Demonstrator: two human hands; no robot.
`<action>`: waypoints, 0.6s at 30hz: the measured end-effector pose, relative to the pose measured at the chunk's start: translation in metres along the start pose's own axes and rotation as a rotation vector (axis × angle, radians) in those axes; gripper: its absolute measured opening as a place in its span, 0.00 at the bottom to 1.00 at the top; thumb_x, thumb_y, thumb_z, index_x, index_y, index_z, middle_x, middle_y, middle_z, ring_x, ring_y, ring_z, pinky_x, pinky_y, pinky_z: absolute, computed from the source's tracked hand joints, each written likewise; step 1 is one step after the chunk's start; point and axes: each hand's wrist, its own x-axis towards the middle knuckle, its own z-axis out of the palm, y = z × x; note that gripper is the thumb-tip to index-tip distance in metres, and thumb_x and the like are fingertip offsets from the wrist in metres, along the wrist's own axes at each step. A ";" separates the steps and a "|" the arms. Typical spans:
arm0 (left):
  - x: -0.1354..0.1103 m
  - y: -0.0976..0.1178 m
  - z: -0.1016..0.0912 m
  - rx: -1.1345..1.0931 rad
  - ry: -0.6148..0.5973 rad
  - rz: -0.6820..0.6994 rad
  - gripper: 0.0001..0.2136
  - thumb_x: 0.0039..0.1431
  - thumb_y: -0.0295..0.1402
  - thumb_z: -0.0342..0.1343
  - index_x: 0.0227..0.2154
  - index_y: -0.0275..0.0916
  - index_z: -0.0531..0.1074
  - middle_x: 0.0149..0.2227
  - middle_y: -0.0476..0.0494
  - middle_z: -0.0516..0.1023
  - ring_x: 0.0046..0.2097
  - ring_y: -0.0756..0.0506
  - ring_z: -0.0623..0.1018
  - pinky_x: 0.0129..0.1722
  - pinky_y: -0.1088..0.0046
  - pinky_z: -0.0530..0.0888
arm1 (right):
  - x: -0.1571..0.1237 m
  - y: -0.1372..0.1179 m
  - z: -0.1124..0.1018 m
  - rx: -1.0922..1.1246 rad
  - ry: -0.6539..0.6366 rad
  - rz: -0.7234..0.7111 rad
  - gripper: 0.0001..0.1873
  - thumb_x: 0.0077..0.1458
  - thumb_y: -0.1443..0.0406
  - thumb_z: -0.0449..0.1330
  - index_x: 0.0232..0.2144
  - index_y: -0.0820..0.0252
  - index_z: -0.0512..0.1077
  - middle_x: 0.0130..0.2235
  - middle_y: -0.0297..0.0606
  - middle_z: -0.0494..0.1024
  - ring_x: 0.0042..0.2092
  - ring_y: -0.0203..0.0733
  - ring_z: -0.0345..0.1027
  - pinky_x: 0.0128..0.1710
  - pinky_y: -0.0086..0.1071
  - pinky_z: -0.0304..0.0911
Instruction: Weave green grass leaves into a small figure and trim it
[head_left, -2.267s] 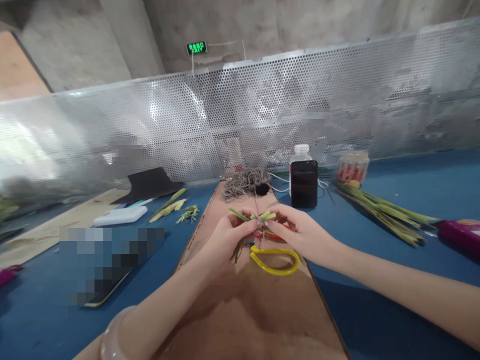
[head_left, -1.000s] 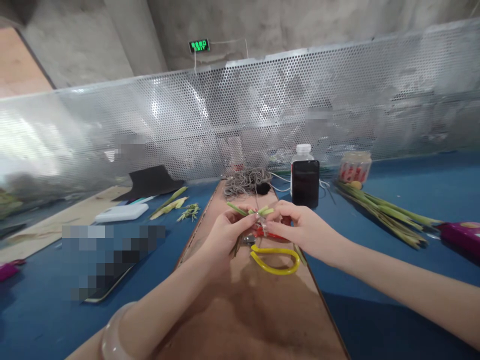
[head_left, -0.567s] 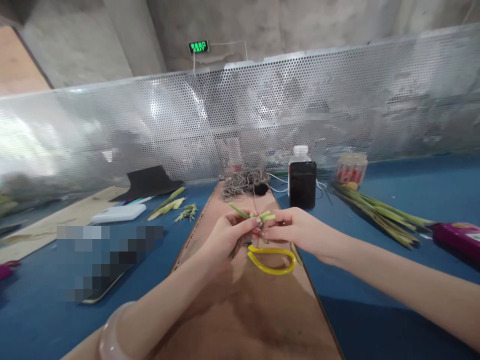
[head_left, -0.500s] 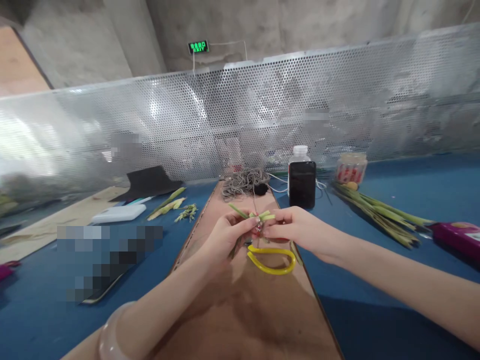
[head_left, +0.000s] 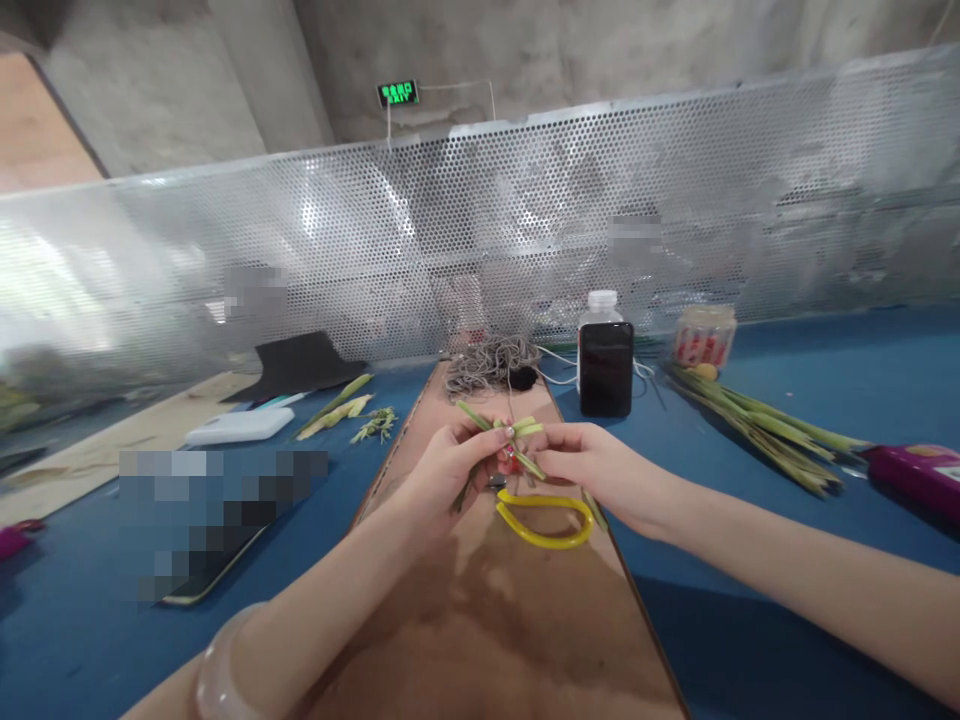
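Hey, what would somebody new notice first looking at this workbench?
The two hands meeting over the brown board: left hand and right hand both pinch a few short green stems at mid-table. Just below them a yellow loop handle lies on the board, and a bundle of long green stalks lies on the blue table at the right.

A blue table (head_left: 750, 620) carries a long brown board (head_left: 487, 640) running from its near edge to its far edge. Yellow-handled scissors (head_left: 545, 520) lie mid-board and grey twine (head_left: 491, 362) lies at the board's far end. Right of the board are a black phone (head_left: 606, 369), a bottle (head_left: 601, 303), a jar (head_left: 705, 335) and green stalks (head_left: 765, 425). Left of it are leaf trimmings (head_left: 337, 408), a white case (head_left: 240, 427) and a black cloth (head_left: 300, 365).
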 end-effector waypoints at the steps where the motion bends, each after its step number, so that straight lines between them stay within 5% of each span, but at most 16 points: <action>1: 0.000 0.000 -0.001 0.002 0.004 -0.002 0.03 0.44 0.26 0.58 0.22 0.32 0.69 0.20 0.50 0.70 0.21 0.56 0.68 0.24 0.82 0.68 | 0.000 0.001 0.000 -0.002 0.005 -0.002 0.05 0.46 0.67 0.55 0.27 0.64 0.69 0.31 0.36 0.72 0.34 0.34 0.65 0.39 0.30 0.60; 8: -0.001 -0.001 -0.003 -0.023 -0.047 -0.103 0.04 0.43 0.27 0.59 0.22 0.31 0.69 0.19 0.50 0.69 0.21 0.57 0.68 0.24 0.84 0.67 | 0.002 0.005 0.003 0.100 -0.123 -0.048 0.07 0.48 0.64 0.55 0.29 0.63 0.66 0.31 0.36 0.71 0.36 0.34 0.66 0.43 0.33 0.60; 18: -0.002 -0.001 -0.008 0.016 -0.092 -0.129 0.04 0.43 0.26 0.59 0.23 0.31 0.70 0.18 0.49 0.69 0.21 0.56 0.68 0.24 0.83 0.66 | 0.010 0.013 -0.012 -0.008 -0.081 -0.081 0.10 0.49 0.62 0.55 0.31 0.63 0.62 0.31 0.34 0.69 0.34 0.32 0.65 0.37 0.30 0.62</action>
